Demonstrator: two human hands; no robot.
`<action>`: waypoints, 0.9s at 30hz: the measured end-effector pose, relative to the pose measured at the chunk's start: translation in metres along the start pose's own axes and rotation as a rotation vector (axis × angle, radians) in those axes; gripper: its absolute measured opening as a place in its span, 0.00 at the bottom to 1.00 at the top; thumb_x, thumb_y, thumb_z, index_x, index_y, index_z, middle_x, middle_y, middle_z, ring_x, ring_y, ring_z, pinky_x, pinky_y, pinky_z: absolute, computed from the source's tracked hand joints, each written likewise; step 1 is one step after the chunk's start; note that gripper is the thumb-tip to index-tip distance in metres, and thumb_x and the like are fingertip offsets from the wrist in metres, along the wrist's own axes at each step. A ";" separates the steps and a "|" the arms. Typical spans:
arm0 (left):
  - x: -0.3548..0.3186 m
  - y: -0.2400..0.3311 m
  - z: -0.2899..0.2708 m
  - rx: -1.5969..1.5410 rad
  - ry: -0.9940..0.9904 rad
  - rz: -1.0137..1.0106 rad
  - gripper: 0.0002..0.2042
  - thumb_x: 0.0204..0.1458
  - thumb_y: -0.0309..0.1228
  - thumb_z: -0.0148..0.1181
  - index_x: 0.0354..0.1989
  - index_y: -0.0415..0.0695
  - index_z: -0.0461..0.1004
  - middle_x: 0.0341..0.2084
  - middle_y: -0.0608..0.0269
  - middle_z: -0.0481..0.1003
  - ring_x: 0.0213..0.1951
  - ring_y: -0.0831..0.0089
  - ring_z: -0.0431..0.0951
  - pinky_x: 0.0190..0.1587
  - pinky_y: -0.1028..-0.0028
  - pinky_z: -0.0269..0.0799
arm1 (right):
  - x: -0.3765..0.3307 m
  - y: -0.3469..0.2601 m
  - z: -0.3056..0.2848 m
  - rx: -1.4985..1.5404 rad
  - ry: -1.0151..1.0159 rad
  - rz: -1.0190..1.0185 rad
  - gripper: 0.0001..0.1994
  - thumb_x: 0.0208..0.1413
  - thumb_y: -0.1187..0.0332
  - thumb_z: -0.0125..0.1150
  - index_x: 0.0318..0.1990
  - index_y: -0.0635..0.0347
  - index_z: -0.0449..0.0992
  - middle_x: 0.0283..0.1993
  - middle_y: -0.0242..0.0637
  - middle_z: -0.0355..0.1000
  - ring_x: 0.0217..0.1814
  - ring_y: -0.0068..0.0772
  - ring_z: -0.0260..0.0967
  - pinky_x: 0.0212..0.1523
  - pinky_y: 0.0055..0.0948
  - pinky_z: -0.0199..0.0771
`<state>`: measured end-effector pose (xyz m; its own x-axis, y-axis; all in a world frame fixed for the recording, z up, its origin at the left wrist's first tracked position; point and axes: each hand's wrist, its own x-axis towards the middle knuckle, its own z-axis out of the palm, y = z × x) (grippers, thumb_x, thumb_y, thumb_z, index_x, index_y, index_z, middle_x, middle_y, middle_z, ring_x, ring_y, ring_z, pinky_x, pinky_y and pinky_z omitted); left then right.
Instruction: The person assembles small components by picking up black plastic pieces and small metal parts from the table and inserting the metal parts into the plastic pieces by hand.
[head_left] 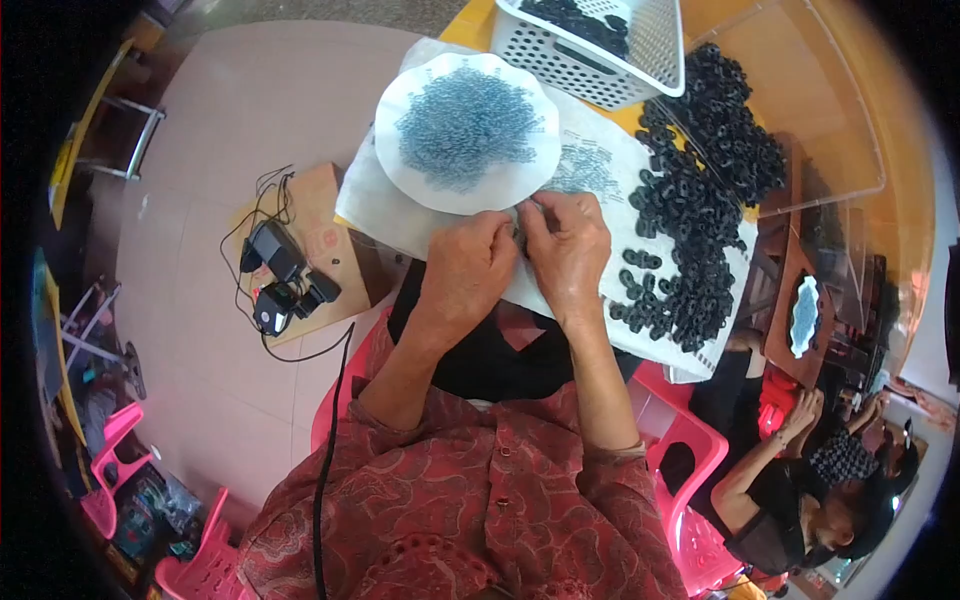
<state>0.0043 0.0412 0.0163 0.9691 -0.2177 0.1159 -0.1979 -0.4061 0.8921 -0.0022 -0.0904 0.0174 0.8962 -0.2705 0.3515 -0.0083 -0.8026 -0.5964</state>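
My left hand [466, 268] and my right hand [572, 250] meet at the near edge of a white cloth [375, 205], both with fingers pinched together. Between the fingertips a small dark bit shows, too hidden to name. Just beyond them stands a white scalloped plate [397, 170] heaped with small silvery metal pieces [465, 128]. More loose metal pieces [583, 168] lie on the cloth to the right of the plate. A spread of small black looped parts [690, 235] covers the cloth's right side.
A white perforated basket [580, 72] with black parts stands at the back, beside a clear plastic panel [840, 150]. On a cardboard box [325, 210] at the left lie black devices with cables [280, 255]. Pink chairs [690, 455] and other people [770, 480] are at the lower right.
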 end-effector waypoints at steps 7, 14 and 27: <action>0.000 -0.003 0.003 -0.020 0.019 0.021 0.07 0.53 0.25 0.54 0.36 0.36 0.76 0.16 0.55 0.74 0.14 0.72 0.75 0.19 0.74 0.68 | -0.003 0.002 -0.007 -0.049 -0.007 -0.028 0.03 0.49 0.68 0.63 0.29 0.55 0.77 0.29 0.40 0.67 0.26 0.45 0.69 0.26 0.39 0.69; -0.001 -0.001 0.004 -0.026 0.009 0.024 0.07 0.53 0.24 0.54 0.36 0.35 0.76 0.16 0.56 0.74 0.14 0.74 0.75 0.19 0.75 0.68 | -0.001 0.020 -0.022 -0.165 0.077 -0.021 0.04 0.52 0.66 0.62 0.32 0.54 0.78 0.30 0.39 0.68 0.28 0.44 0.70 0.26 0.38 0.69; -0.004 0.009 0.004 -0.062 -0.010 -0.030 0.06 0.52 0.27 0.57 0.33 0.37 0.75 0.18 0.55 0.74 0.20 0.68 0.74 0.23 0.71 0.67 | -0.041 0.048 -0.103 -0.152 0.151 0.131 0.03 0.49 0.77 0.61 0.32 0.61 0.77 0.31 0.42 0.72 0.26 0.39 0.72 0.28 0.34 0.74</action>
<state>-0.0020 0.0346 0.0217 0.9728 -0.2153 0.0850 -0.1595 -0.3571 0.9203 -0.0849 -0.1727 0.0480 0.8066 -0.4447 0.3894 -0.1968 -0.8233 -0.5324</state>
